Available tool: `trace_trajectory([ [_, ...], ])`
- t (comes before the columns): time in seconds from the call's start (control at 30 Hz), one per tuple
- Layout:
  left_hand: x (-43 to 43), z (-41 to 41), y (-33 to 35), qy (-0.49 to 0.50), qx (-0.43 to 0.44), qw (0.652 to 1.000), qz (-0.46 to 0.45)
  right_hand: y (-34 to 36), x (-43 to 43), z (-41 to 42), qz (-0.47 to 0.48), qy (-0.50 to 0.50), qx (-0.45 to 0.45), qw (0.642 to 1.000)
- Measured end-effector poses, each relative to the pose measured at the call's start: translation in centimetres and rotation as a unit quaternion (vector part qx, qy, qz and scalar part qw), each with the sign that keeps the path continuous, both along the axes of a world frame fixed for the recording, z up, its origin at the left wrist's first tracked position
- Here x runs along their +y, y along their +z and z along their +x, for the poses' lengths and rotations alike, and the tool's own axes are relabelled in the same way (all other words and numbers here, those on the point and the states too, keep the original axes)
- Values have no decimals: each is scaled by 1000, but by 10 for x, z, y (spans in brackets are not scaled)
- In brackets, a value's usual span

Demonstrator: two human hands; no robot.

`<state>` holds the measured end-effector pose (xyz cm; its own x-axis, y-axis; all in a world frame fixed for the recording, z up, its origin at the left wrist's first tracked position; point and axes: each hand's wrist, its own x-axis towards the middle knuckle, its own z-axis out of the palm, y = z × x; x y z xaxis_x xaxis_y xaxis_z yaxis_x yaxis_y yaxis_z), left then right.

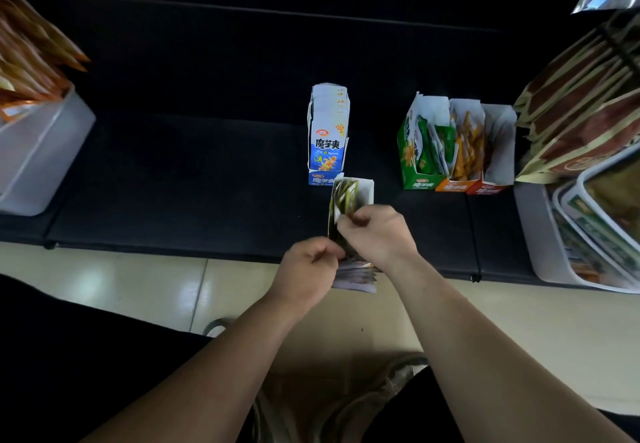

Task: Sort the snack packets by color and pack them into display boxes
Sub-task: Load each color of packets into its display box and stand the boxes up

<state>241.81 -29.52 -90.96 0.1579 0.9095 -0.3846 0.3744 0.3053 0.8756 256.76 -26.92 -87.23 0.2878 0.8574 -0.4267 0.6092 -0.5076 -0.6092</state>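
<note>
A small display box (365, 190) with dark olive-green snack packets (343, 200) stands near the front edge of the black surface. My right hand (377, 234) is closed on those packets at the box's near end. My left hand (308, 269) pinches the packets from the left, just below the right hand. Under both hands lies a small stack of white and red packets (355, 278). A full blue box (327, 134) stands just behind. To the right are a green box (414, 151), an orange box (457, 184) and a red box (498, 151), side by side.
A white bin (41, 151) of orange packets sits at the left. At the right, a white tray (533, 234) holds large packets, with brown and red bags (581, 113) stacked behind it. Pale floor tiles (138, 286) lie below the black surface.
</note>
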Motion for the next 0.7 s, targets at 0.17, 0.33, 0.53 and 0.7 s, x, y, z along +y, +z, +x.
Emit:
trace_trajectory([
  [0.17, 2, -3, 6, -12, 29, 999, 5, 2, -3, 4, 56, -58, -11, 997],
  [0.33, 8, 13, 21, 50, -48, 998, -8, 20, -12, 11, 152, -17, -41, 987],
  [0.53, 13, 24, 47, 97, -144, 978, -117, 38, -33, 24, 97, 110, 116, 982],
  [0.7, 9, 19, 39, 93, -18, 994, -55, 29, -41, 31, 53, -59, 209, 975],
])
